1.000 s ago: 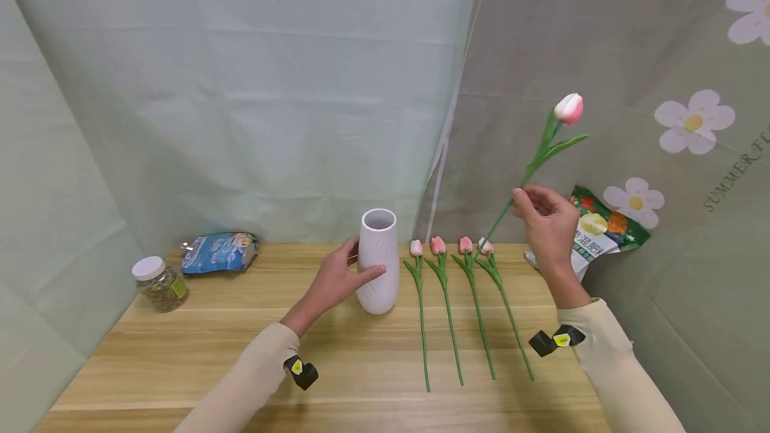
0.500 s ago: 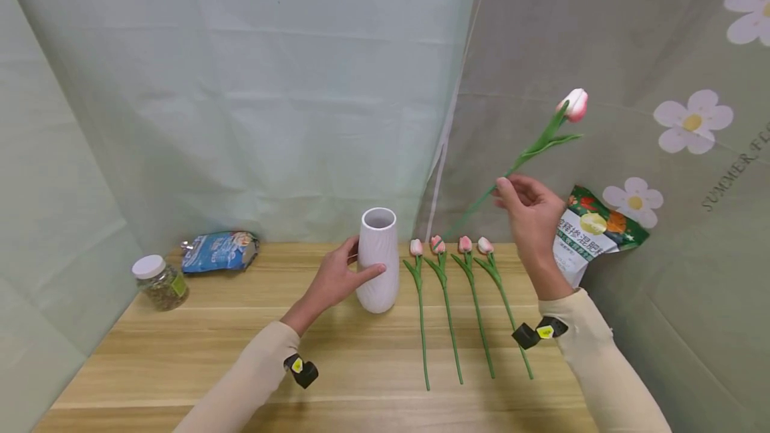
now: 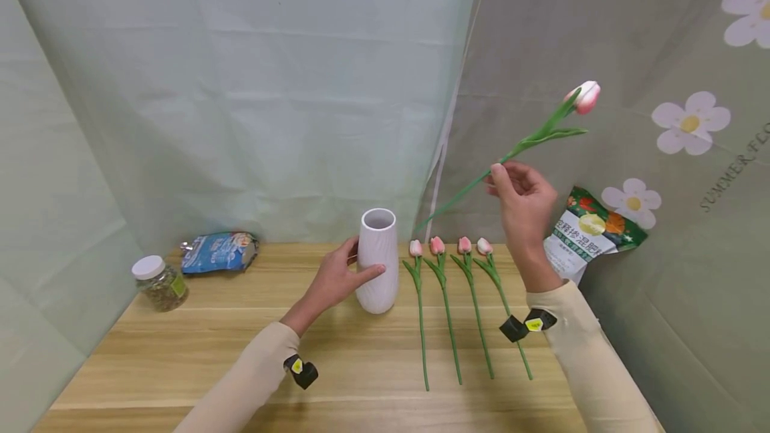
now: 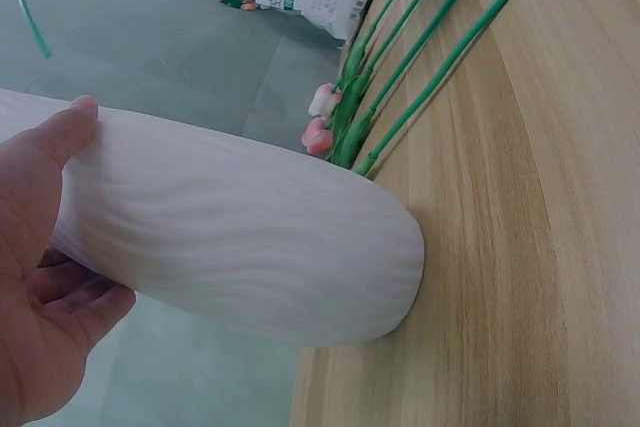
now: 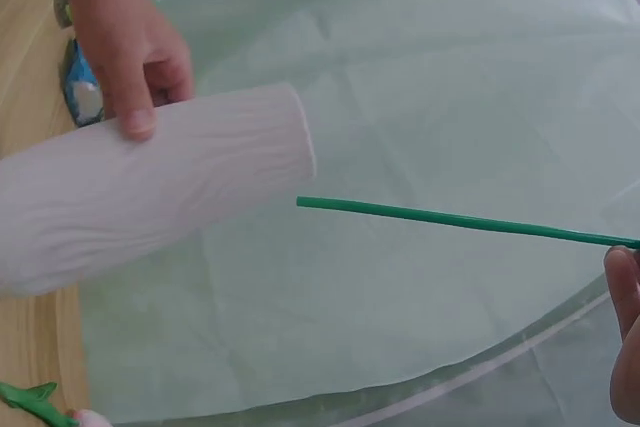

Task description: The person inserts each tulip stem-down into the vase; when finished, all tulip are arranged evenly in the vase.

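Note:
A white ribbed vase (image 3: pixel 379 286) stands upright on the wooden table. My left hand (image 3: pixel 337 277) holds it around its side, thumb across the front; the left wrist view shows the fingers curling behind the vase (image 4: pixel 250 232). Up at the right, my right hand (image 3: pixel 525 202) pinches the green stem of a pink-and-white tulip (image 3: pixel 585 97). The bloom points up and right, and the stem slants down-left. In the right wrist view the bare stem (image 5: pixel 450 218) ends close to the vase's mouth, apart from it. Several more tulips (image 3: pixel 450 299) lie in a row right of the vase.
A lidded jar (image 3: pixel 161 284) and a blue packet (image 3: pixel 220 252) sit at the table's left. Behind my right hand, a green-and-white bag (image 3: pixel 592 232) leans against the curtain. Hanging cloth (image 3: pixel 289 99) closes off the back and sides of the table (image 3: pixel 240 339).
My right hand has moved left and up with the tulip, and the stem has tilted flatter, its lower end swinging toward the vase. The left hand and vase have stayed in place.

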Motion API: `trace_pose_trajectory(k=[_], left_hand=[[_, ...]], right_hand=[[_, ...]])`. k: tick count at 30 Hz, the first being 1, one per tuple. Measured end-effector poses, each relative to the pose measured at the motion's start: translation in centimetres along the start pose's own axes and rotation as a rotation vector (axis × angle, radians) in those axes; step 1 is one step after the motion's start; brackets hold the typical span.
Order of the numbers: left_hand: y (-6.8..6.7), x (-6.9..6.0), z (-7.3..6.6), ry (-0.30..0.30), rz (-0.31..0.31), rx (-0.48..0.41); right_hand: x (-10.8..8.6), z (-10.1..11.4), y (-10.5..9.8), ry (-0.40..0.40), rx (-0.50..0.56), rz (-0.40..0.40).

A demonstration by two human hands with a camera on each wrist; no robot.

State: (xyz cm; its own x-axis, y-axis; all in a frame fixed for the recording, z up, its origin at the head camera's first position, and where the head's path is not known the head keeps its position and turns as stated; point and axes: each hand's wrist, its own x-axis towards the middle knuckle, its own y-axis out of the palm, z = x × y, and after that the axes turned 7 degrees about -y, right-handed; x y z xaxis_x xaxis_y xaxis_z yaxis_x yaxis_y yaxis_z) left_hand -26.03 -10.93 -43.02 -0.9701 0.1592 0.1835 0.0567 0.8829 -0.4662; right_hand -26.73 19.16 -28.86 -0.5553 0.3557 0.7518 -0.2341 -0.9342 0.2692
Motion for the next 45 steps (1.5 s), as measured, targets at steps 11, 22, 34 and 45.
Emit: trace_pose_trajectory(k=[11,22,34,45], left_hand=[[0.0,-0.1,0.0,-0.011,0.008,0.008],[0.0,0.0,0.1,-0.009,0.008,0.015],[0.0,0.1,0.1,-0.017,0.005,0.021],[0.1,0.0,0.1,-0.012,0.004,0.027]], right_hand=[[0.6,0.6,1.2,-0.01,0.069,-0.013],[0.3,0.3,2.9,0.023,0.097,0.012],[-1.5,-0.8,4.5,0.042,0.056,0.079],[-3.5,-2.0,5.3,0.068,0.053,0.123]])
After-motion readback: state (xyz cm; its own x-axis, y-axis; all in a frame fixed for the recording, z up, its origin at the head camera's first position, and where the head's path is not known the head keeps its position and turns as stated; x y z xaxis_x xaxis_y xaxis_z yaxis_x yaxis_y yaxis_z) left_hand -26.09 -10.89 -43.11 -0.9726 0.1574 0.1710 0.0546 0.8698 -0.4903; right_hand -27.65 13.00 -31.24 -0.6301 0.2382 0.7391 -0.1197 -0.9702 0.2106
